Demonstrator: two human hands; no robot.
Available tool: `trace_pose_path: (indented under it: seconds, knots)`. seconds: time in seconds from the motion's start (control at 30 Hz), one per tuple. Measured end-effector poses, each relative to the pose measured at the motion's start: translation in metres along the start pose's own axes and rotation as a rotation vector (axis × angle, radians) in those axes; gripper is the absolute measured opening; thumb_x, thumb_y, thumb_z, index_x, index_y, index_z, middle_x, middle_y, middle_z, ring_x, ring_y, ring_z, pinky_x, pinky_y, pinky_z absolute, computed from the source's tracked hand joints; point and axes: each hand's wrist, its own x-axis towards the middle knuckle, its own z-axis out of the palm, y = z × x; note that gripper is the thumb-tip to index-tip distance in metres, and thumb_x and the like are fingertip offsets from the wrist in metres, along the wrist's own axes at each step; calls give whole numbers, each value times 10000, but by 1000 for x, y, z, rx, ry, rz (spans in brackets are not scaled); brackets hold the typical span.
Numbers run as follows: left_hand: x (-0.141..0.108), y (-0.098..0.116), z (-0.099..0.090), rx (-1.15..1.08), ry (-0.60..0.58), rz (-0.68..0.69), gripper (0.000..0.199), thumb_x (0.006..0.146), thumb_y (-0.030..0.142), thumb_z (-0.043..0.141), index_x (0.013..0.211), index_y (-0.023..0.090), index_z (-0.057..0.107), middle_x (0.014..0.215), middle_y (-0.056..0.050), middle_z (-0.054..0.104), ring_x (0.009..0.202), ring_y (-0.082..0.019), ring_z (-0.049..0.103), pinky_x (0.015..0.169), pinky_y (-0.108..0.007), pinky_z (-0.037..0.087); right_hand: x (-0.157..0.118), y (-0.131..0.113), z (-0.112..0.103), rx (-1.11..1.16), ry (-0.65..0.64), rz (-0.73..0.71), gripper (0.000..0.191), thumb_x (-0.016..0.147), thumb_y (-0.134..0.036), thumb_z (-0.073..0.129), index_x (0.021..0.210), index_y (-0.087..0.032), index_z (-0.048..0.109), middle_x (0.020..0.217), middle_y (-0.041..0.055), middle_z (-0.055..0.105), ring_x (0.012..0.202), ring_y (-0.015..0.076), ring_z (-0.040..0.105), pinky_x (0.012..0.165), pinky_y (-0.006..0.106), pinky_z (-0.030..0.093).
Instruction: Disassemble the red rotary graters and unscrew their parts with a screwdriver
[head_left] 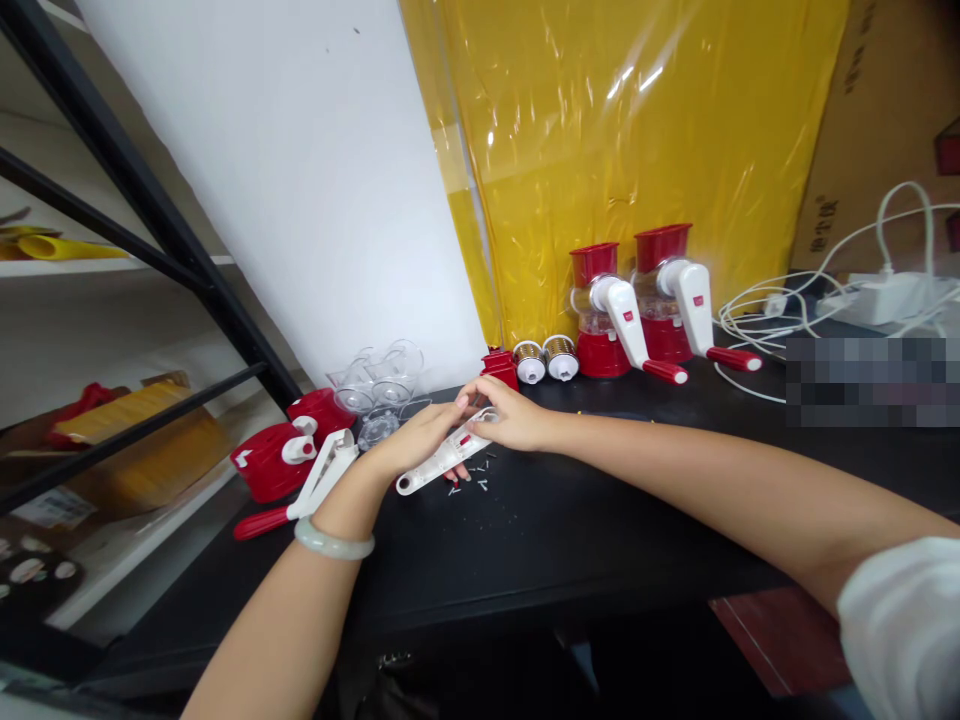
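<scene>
Over the surface [570, 540], the white crank arm [439, 463] is held aslant, its holed end pointed lower left, its upper-right part grasped between left grip [420, 434] and right grip [511, 412].

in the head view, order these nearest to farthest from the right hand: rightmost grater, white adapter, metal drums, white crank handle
1. White crank handle: touching the right hand.
2. Metal drums: just beyond that hand, slightly right.
3. Rightmost grater: farther right.
4. White adapter: far right.
</scene>
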Motion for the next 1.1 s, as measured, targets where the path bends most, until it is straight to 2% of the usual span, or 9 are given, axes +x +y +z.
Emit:
trace_pose_path:
  seconds: [0.27, 0.43, 0.57, 0.63, 0.73, 0.8, 0.87, 1.0, 1.1]
  knots:
    - [6, -7, -1, -18, 10, 54, 560, 842, 624, 484, 1113, 156, 630, 880, -93, 711, 681, -234, 697, 529, -301, 516, -2, 0, 1, -42, -22, -10, 407, 689, -136, 647, 1060, -185, 489, 1048, 65, 514, 987, 197, 523, 903, 387, 445]
    - [9, -11, -4, 19, 42, 167, 491, 846, 587, 511, 1046, 174, 683, 813, -65, 721, 819, -217, 681, 702, -306, 541, -3, -3, 4, -82, -7, 21, 444, 668, -149, 682, 1061, -206, 482, 1048, 51, 511, 1012, 201, 522, 895, 380, 443]
    - [9, -10, -5, 51, 26, 170, 518, 854, 604, 490, 1075, 174, 677, 855, -67, 720, 879, -226, 674, 793, -336, 532, -3, -6, 4, -98, 12, -8, 428, 675, -164, 688, 1046, -203, 478, 1039, 53, 515, 1001, 205, 524, 883, 384, 441]
    - [7, -8, -4, 32, -1, 131, 554, 863, 624, 457, 1110, 169, 653, 902, -80, 715, 835, -226, 684, 748, -339, 540, -3, -7, 3, -84, 18, -28, 364, 724, -197, 669, 1034, -204, 478, 1026, 53, 524, 990, 201, 527, 882, 386, 443]
    - [2, -4, -3, -21, -34, 40, 570, 852, 646, 456, 1161, 188, 594, 1039, -104, 687, 713, -226, 701, 559, -310, 528, -3, -7, 1, -51, 18, -29, 278, 797, -271, 633, 1020, -197, 485, 1004, 56, 532, 979, 198, 532, 875, 387, 453]
    - [-1, -1, -4, -40, -38, 4, 557, 841, 649, 473, 1167, 207, 566, 1089, -110, 669, 639, -218, 697, 472, -285, 493, -3, -7, 0, -36, 29, -11, 299, 819, -316, 622, 1050, -193, 478, 1020, 64, 530, 986, 198, 536, 883, 395, 455]
    - [-5, 3, -8, -29, -26, 7, 543, 842, 645, 472, 1145, 202, 560, 1038, -109, 682, 573, -199, 676, 442, -275, 474, -3, -6, -1, -21, 67, 11, 352, 839, -345, 603, 1116, -192, 450, 1065, 81, 518, 1020, 203, 531, 882, 400, 461]
    - [-14, 11, -27, 5, 97, 51, 486, 852, 612, 475, 1017, 164, 563, 761, -70, 670, 488, -151, 590, 450, -266, 450, -3, -6, -4, 13, 167, 45, 391, 885, -373, 544, 1201, -196, 398, 1143, 111, 479, 1080, 207, 504, 840, 379, 483]
    - [-32, 12, -50, -5, 362, 129, 401, 837, 544, 540, 968, 165, 531, 703, -18, 589, 523, -121, 546, 486, -245, 433, -3, -8, -7, -43, 165, 24, 357, 886, -351, 546, 1183, -193, 426, 1125, 110, 490, 1053, 208, 512, 842, 383, 480]
